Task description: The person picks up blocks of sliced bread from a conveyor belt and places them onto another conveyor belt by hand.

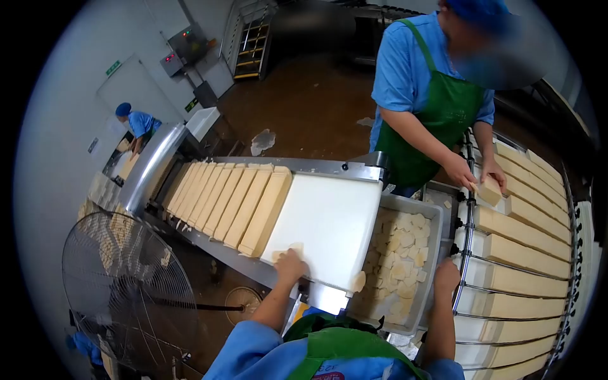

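Long cream-coloured blocks (266, 212) lie side by side across a white conveyor belt (329, 221). My left hand (291, 266) is at the belt's near edge, its fingers pressed on a small pale piece (278, 254) close to the end of the nearest block. On the other side of a grey bin (437, 237) holding thin pale slices (399, 253), my right hand (447, 276) is closed beside the rack's metal rail (467, 253). Whatever it may hold is hidden.
A co-worker (430, 95) in a green apron holds a short block (489, 190) over the rack at the right, where more long blocks (525, 250) lie in rows. A large fan (130, 291) stands at the left. Another person (138, 121) bends far back left.
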A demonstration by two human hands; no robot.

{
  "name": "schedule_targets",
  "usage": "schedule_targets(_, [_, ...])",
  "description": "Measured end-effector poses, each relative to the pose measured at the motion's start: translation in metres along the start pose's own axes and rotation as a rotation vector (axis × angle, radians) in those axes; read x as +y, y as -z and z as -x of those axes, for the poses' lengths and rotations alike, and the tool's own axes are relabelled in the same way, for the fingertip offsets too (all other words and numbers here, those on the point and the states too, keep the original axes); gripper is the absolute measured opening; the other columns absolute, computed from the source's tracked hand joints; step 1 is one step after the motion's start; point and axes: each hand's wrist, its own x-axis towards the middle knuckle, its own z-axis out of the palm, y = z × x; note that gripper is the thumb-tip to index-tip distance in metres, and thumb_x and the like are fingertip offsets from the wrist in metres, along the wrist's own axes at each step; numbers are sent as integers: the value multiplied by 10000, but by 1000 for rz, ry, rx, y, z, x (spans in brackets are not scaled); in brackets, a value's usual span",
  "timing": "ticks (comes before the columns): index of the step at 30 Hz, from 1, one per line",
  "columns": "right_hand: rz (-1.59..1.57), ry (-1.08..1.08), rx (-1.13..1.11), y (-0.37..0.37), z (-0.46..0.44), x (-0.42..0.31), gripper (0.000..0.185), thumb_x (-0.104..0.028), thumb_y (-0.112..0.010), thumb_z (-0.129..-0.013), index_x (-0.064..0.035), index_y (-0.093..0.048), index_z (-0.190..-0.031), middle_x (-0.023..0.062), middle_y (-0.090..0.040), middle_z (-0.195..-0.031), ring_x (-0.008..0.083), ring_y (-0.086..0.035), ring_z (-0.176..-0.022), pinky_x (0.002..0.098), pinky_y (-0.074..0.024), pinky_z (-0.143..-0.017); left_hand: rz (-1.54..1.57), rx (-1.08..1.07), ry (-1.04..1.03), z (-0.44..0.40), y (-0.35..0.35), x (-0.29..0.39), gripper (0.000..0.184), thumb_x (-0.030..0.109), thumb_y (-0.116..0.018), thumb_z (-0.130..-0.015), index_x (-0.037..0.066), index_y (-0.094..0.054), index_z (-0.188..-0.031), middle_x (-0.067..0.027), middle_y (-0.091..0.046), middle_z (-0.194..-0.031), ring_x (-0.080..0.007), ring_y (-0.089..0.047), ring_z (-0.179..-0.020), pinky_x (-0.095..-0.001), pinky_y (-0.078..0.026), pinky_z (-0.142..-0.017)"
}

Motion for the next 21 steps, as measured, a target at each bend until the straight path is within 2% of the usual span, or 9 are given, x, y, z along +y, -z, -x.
schedule_targets(2, [7, -5, 11, -3, -2, 2, 193, -169, -466, -887, -70, -606, -799, 157, -669, -745, 334, -674, -696, 447, -536, -590, 186, -36, -151, 5, -16, 13, 514, 322, -611, -751, -1, -467, -1124, -294, -525, -1100, -426, -543, -1031, -508, -427, -901])
schedule_targets(5, [7, -6, 37, 2, 1, 0, 191, -192, -490, -875, -68, -602, -782, 164, -668, -739, 343, -672, -694, 450, -536, -596, 461, -122, -623, 10, -40, 29, 611, 348, -659, -821, 18, -434, -1284, -290, -498, -1134, -414, -520, -1026, -469, -452, -900])
schedule_targets(8, [-21, -9, 70, -5, -2, 4, 149, -201, -540, -836, -75, -598, -781, 169, -657, -721, 356, -661, -690, 466, -526, -603, 768, -243, -514, 30, -8, 36, 578, 291, -672, -816, 1, -445, -1262, -250, -490, -1165, -394, -483, -1074, -449, -414, -953])
schedule_targets(10, [-48, -48, 38, 7, 0, -3, 117, -184, -565, -811, -76, -602, -784, 163, -657, -741, 361, -653, -707, 471, -519, -633, 697, 257, -501, 23, -2, 13, 551, 234, -693, -777, -39, -468, -1198, -254, -482, -1176, -400, -464, -1097, -446, -379, -964])
schedule_targets(12, [-67, -26, 19, -3, -2, 2, 134, -206, -592, -806, -72, -603, -797, 161, -664, -760, 361, -656, -715, 478, -519, -638, 538, 475, -329, 7, 1, -29, 648, 260, -738, -731, -48, -436, -1214, -252, -477, -1190, -421, -423, -1136, -482, -344, -977])
schedule_targets(14, [-26, -18, -13, -1, 2, 1, 144, -214, -624, -784, -72, -605, -797, 153, -667, -767, 363, -649, -733, 476, -515, -658, 392, 416, -28, 0, 19, -68, 766, 289, -770, -696, -46, -377, -1261, -274, -439, -1228, -442, -403, -1148, -495, -334, -984])
schedule_targets(16, [50, 3, -27, -3, 4, -16, 225, -244, -704, -722, -60, -631, -829, 142, -672, -858, 363, -614, -822, 454, -503, -730, 359, 440, 84, -14, 13, -111, 875, 289, -799, -664, -45, -305, -1305, -297, -371, -1272, -456, -392, -1145, -509, -326, -991])
schedule_targets(17, [56, -6, -31, -1, 10, -33, 225, -244, -704, -722, -60, -631, -829, 142, -672, -858, 363, -614, -822, 454, -503, -730, 358, 431, 77, -18, 12, -125, 875, 289, -799, -664, -45, -305, -1305, -297, -371, -1272, -456, -392, -1145, -509, -326, -991])
schedule_targets(21, [-212, 340, -17, 6, 28, -139, 361, -291, -707, -728, -30, -646, -970, 177, -554, -1172, 352, -479, -1101, 450, -388, -951, 499, 316, 95, -39, 6, -147, 905, 205, -813, -643, -47, -269, -1321, -315, -312, -1289, -461, -394, -1135, -489, -339, -995])
